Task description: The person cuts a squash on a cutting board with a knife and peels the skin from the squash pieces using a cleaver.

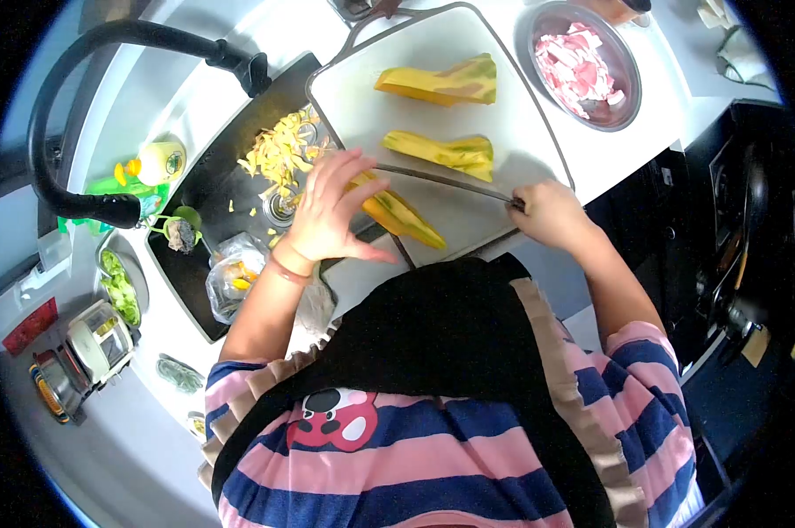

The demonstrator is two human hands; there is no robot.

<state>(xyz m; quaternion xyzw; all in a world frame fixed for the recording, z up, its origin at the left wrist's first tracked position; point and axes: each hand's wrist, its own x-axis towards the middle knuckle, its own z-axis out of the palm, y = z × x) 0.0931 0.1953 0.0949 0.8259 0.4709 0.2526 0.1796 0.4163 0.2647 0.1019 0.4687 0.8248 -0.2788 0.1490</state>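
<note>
**On the cutting board [362, 97]: three yellow chunks, one knife [441, 179]**

So the right hand [552, 216] is at the board's right edge, fingers wrapped round the knife handle, blade angled across the board between the middle chunk [441, 154] and the near chunk [406, 218]. Left hand [331, 207] is at the board's left edge, fingers spread, partly over the near chunk; can't tell if they touch. Far chunk [441, 81] is up the board, peelings [279, 154] in the sink [217, 167] left of it.

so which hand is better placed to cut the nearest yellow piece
Likely the right hand: it holds the knife. The left hand, spread at one end of the yellow piece, has no tool.
</note>
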